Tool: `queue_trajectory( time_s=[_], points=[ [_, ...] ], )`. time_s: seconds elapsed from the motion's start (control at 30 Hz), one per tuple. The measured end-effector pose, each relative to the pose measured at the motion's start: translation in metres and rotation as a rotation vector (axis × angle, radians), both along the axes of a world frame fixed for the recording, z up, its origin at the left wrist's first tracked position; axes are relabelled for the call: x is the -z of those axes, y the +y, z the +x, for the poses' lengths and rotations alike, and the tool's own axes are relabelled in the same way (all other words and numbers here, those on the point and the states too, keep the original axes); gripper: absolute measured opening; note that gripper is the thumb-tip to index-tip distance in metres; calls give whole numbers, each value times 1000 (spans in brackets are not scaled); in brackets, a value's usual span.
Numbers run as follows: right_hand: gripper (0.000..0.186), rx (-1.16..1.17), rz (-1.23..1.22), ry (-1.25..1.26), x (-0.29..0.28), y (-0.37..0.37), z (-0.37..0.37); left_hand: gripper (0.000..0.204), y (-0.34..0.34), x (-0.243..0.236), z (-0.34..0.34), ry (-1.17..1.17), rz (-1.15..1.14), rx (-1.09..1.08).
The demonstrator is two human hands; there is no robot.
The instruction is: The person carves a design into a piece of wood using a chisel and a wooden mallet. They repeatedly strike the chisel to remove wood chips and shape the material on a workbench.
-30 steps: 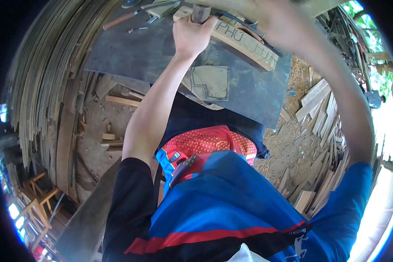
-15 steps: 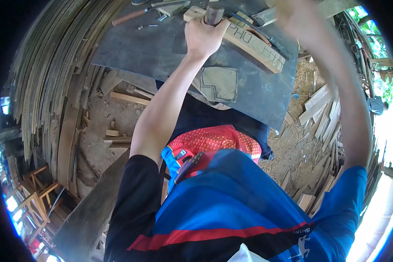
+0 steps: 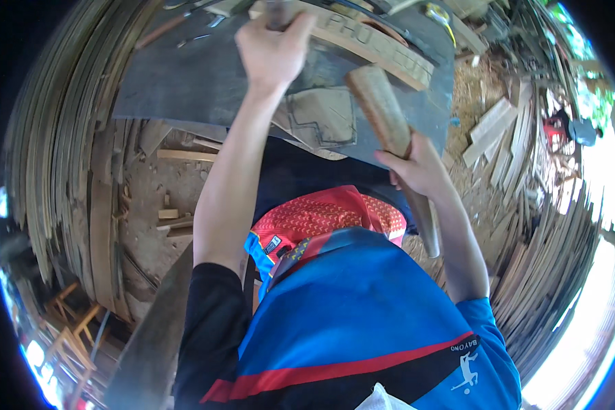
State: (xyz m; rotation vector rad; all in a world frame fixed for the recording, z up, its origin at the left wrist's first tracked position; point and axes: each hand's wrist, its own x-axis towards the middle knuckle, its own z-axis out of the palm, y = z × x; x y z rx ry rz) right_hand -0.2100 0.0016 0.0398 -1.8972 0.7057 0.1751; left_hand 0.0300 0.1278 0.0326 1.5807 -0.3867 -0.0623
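Looks like I'm mid-carving here — left hand (image 3: 275, 51) clenched round a chisel (image 3: 278, 12) set against the carved wooden plank (image 3: 379, 51), right hand (image 3: 420, 167) gripping the wooden mallet (image 3: 383, 109) just below it — next it needs a square tap.

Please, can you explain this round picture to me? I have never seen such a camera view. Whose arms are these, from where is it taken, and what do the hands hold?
There is no machine here. A person wears a wide fisheye camera on the head, looking down, so straight edges bend and the person's own blue shirt fills the bottom. Both arms are the person's own. The left hand grips a tool with a dark handle; its tip is out of view. The right hand holds a wooden mallet by its handle. On the dark workbench lies a carved wooden board and a flat piece with a carved outline. Stacked wooden planks stand around.
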Motion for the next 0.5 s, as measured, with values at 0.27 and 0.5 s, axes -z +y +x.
queue_trajectory(
  time_s=[0.27, 0.5],
  points=[
    [31, 156, 675, -112, 35, 23, 31, 10, 25, 17, -21, -644, -187, 70],
    [36, 326, 994, -385, 39, 20, 70, 17, 80, 12, -83, -844, 164, 235]
  ],
)
